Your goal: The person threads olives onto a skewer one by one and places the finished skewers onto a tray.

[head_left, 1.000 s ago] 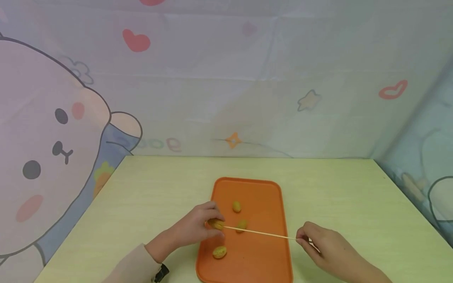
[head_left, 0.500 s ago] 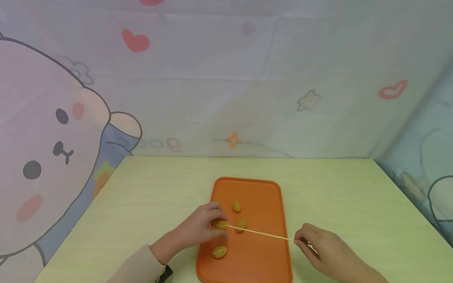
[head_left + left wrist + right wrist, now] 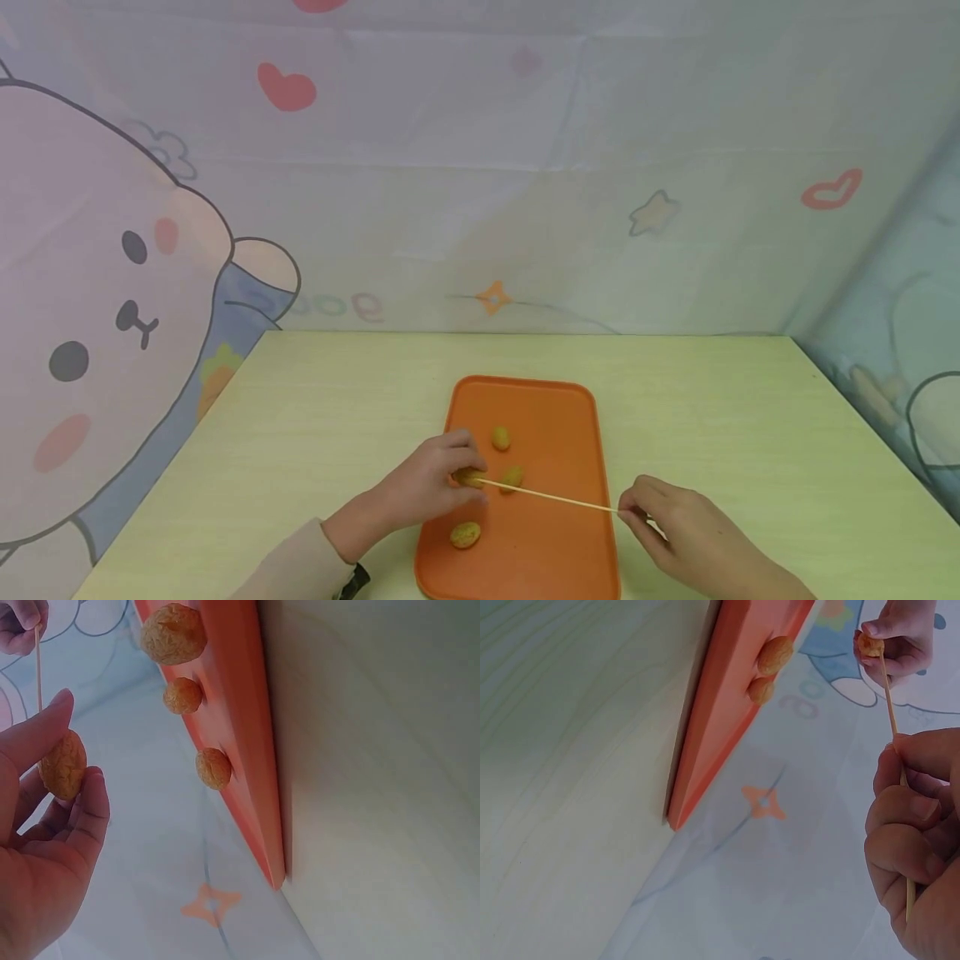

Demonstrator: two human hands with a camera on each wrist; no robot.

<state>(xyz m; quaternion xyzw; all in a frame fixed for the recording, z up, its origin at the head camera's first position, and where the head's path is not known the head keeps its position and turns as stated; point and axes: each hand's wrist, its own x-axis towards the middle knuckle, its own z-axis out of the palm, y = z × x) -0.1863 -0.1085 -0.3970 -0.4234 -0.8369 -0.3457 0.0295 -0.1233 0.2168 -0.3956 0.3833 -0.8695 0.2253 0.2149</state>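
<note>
In the head view my left hand [image 3: 431, 485] is over the left side of an orange tray [image 3: 543, 558]. Its thumb and fingers pinch a wrinkled golden-brown fried ball [image 3: 64, 766], held above the tray. Beyond the tray's right edge, my right hand [image 3: 686, 533] grips a thin wooden skewer [image 3: 555, 497]. The skewer spans the gap between the hands, and its far tip meets the ball. The right wrist view shows the skewer's rear end running beneath my curled fingers [image 3: 904, 844]. How deep the tip sits in the ball, I cannot tell.
Three more fried balls lie on the tray: one towards the back [image 3: 501, 438], one near the middle [image 3: 512, 478], and one at the front left [image 3: 466, 535]. The pale wooden table [image 3: 712, 400] extends around the tray, with a printed curtain [image 3: 465, 167] behind.
My left hand has shifted slightly right with the fried ball. My right hand has edged left with the skewer, so the hands are a little closer. The balls on the tray have stayed put.
</note>
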